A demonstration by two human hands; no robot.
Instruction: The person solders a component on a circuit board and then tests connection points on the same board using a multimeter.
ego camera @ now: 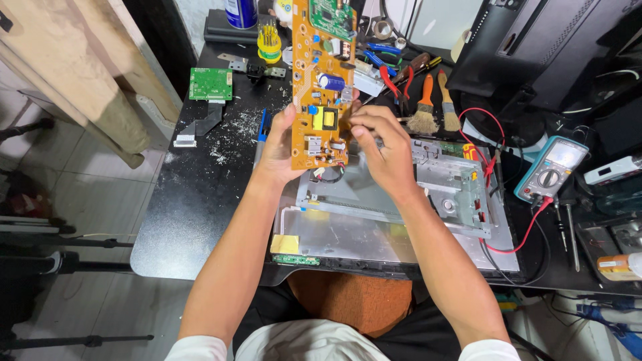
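An orange circuit board (323, 80) stands upright above the black workbench (194, 200), its lower edge clamped in the left hand (281, 144) so its parts face up. The right hand (378, 144) pinches something small at its side, too hidden to identify.

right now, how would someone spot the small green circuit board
Start at the black workbench and go to its far left corner. The small green circuit board lies flat there, left of the orange circuit board held in the left hand. It alone is square and green.
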